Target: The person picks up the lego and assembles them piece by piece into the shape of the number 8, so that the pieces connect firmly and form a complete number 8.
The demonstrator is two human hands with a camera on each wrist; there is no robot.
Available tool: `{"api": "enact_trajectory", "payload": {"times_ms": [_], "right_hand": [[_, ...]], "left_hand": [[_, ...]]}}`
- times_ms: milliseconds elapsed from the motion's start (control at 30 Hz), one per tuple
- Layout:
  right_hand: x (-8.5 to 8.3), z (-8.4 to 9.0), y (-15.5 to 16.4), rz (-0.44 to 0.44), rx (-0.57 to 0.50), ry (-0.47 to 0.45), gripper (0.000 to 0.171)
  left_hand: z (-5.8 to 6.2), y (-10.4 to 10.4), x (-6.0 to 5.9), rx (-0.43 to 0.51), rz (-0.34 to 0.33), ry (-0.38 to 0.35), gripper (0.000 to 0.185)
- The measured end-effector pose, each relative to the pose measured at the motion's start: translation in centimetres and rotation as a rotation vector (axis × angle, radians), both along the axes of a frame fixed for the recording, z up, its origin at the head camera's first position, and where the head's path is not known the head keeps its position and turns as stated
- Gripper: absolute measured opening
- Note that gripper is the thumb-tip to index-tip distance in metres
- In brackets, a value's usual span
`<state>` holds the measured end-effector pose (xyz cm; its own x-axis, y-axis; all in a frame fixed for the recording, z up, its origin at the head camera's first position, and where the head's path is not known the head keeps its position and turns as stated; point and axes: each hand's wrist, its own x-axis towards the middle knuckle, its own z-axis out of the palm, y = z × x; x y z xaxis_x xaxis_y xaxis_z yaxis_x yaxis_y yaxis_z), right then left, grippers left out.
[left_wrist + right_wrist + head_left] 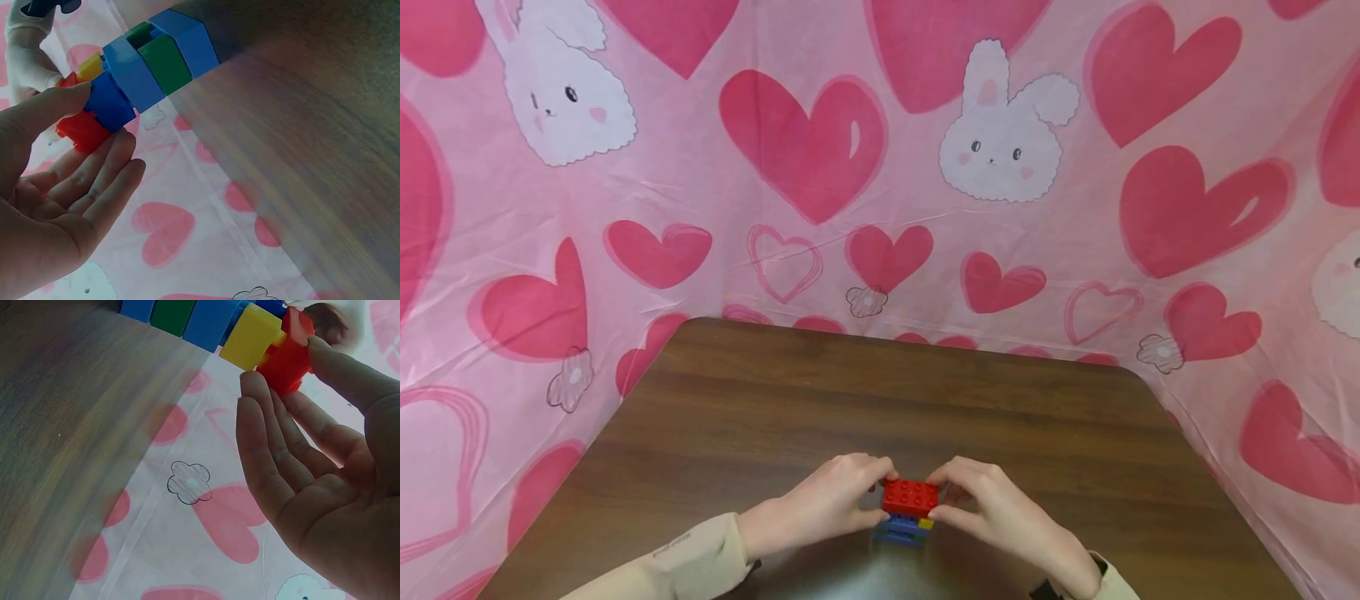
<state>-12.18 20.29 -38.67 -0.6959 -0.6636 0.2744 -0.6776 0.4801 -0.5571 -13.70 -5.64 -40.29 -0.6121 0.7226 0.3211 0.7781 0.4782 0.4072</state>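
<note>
Pink plastic sheeting with big red hearts and white bunny faces (1000, 133) hangs all around a dark brown wooden surface (880, 400). At 6 o'clock on that surface, close to the near edge, stands a small stack of hard plastic building bricks (908, 517).

On top sits a red plastic brick with round studs (910, 497). Under it are blue bricks (131, 75), a green brick (164, 61) and a little yellow brick (251, 336).

The left hand (827, 504) is at 9 o'clock of the stack. Its thumb and fingers (94, 181) pinch the red brick and touch the blue one below. The right hand (1000, 508) is at 3 o'clock. Its thumb and fingers (269, 431) pinch the other end of the red brick. Both hands wear tan sleeves (685, 567).

I think the stack is light and stiff. It will not bend or squash. The smooth sides look a bit slippery, so a soft pinch could slide off. The bricks could pop apart if pulled or twisted, so it is not good to lift by the top brick alone. I think the best place to hold is the flat short ends, low down, with one hand on each side.
</note>
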Motion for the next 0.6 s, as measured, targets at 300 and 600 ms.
{"api": "enact_trajectory", "payload": {"times_ms": [300, 600], "right_hand": [[-0.01, -0.34, -0.06, 0.009, -0.033, -0.017, 0.022], [0.05, -0.50, -0.30, 0.011, -0.077, -0.006, 0.022]], "left_hand": [[0.23, -0.17, -0.35, 0.006, -0.040, 0.003, 0.025], [0.27, -0.07, -0.58, -0.011, -0.035, -0.005, 0.022]]}}
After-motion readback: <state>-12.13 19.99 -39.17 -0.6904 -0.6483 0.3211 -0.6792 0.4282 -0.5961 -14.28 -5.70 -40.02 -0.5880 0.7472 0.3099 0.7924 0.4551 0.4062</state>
